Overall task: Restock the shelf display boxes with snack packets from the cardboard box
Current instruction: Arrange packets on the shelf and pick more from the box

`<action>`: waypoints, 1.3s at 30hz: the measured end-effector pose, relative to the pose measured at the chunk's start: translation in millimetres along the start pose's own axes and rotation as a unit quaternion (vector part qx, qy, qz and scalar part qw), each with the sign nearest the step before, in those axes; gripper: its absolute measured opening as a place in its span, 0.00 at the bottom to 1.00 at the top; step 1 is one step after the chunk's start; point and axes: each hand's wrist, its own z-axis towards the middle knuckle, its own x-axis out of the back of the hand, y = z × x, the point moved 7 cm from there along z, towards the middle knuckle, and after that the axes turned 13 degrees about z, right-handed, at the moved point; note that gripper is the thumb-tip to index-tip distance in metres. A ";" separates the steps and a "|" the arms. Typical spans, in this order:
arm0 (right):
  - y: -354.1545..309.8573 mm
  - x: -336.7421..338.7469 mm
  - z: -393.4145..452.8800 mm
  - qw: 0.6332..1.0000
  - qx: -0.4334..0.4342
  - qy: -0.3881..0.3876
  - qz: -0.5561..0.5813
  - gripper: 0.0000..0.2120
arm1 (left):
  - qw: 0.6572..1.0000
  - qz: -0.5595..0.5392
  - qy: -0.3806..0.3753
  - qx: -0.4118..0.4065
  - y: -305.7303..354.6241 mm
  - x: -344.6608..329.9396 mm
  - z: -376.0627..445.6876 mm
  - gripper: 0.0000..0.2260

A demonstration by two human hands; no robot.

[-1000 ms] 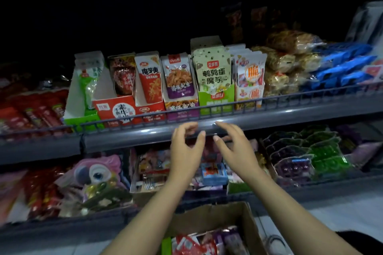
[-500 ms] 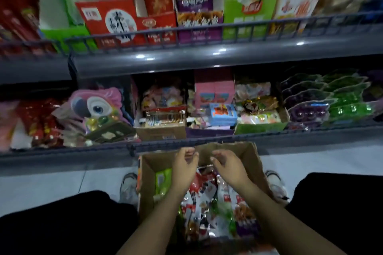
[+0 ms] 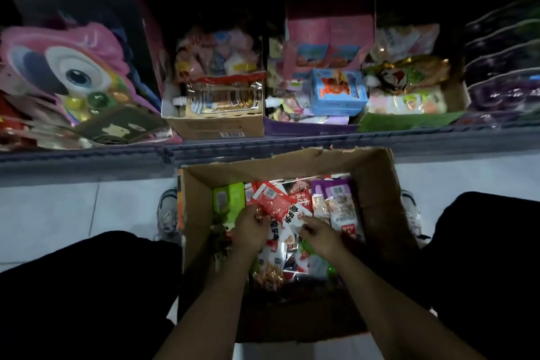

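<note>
Hands inside cardboard box, both pinching red packet

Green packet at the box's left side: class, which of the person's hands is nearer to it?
Left. The left hand sits just beside the green packet; the right hand lies farther right.

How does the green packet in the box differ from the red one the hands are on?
The green packet lies flat at the cardboard box's left side, untouched; the red packet is tilted on top of the pile, with the left hand and right hand at its near end. The green one looks blockier, the red longer. Both carry pale label panels.
</note>
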 end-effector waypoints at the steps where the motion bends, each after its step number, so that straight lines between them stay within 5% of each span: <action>1: 5.6 -1.1 3.1 0.999 -0.025 0.002 0.026 0.25 | 1.000 0.004 0.010 0.004 -2.8 -1.4 5.6 0.15; 8: 19.2 -5.3 18.9 0.985 -0.101 0.018 0.139 0.31 | 0.999 0.029 0.011 0.020 -10.5 -11.2 41.1 0.26; 13: 26.3 0.2 27.4 0.964 -0.116 0.074 0.229 0.28 | 0.998 0.035 0.020 0.047 -24.4 -23.9 62.1 0.20; 16: 29.8 2.5 25.8 0.949 -0.122 0.098 0.275 0.25 | 0.992 -0.057 0.059 0.094 -12.4 -1.0 48.6 0.15; 21: 11.3 17.5 14.9 0.947 -0.080 0.123 0.286 0.19 | 0.968 -0.185 0.083 0.148 -3.1 17.2 26.5 0.10; 28: -39.7 44.9 -16.5 0.909 0.008 0.116 0.401 0.15 | 0.952 -0.271 0.093 0.108 33.8 53.2 -7.4 0.26; 39: -138.8 117.6 -119.6 0.854 0.142 0.154 0.476 0.13 | 0.922 -0.383 0.049 -0.003 127.6 134.1 -85.0 0.09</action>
